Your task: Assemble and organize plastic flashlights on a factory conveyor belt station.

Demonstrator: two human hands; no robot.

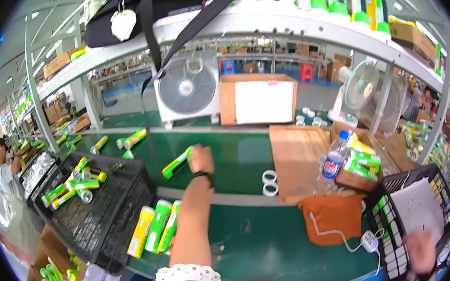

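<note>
My left hand (201,159), blurred, reaches over the green conveyor belt (238,166) with its fingers closed around the end of a green flashlight (178,164) with a dark panel. Nearer me, left of that forearm, lie a yellow flashlight (141,232) and a green flashlight (158,226) side by side, with another green-and-yellow flashlight (169,226) partly behind the arm. My right hand (421,252), at the lower right, is smeared by motion over a black crate (392,243) that holds a pale sheet (415,207). Its fingers are not clear.
Several flashlights lie in a black crate (110,209) on the left. White rings (270,183) rest beside a cardboard sheet (296,155). A water bottle (333,159), an orange cloth (334,219) and a white cable plug (370,242) are to the right. A shelf (257,22) crosses above.
</note>
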